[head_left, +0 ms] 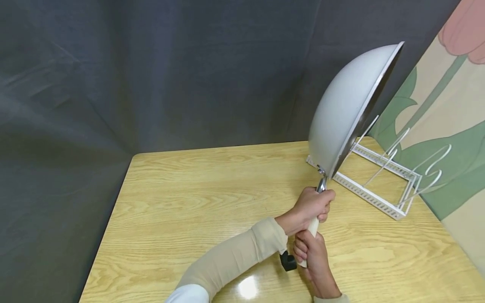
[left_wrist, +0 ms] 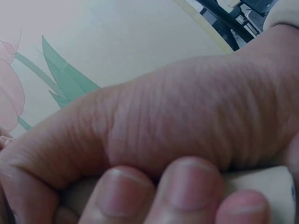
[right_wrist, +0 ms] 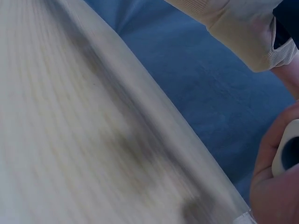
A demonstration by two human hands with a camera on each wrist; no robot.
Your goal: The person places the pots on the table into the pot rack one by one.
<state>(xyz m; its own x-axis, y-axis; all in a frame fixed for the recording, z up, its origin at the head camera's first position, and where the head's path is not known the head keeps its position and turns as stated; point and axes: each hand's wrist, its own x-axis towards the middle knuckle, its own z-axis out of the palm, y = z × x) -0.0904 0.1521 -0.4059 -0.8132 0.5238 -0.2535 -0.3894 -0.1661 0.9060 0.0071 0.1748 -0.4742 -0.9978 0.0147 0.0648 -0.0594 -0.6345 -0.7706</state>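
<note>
A large wok (head_left: 346, 101), pale outside and dark inside, is tilted up on its side with its opening to the right. My left hand (head_left: 308, 208) grips the upper part of its cream handle (head_left: 313, 226), just below the metal neck. Lower down, around the handle's end, my right hand (head_left: 314, 254) holds on. The left wrist view shows curled fingers (left_wrist: 187, 186) around the handle (left_wrist: 280, 189). Behind the wok stands a white wire rack (head_left: 369, 195), which the wok partly hides. Whether wok and rack touch, I cannot tell.
The wooden table (head_left: 182, 198) runs up to a dark curtain (head_left: 212, 75) at the back and left. A wall with painted flowers (head_left: 454, 168) borders the right side, close to the rack. A small black piece (head_left: 288, 261) shows beside the right hand.
</note>
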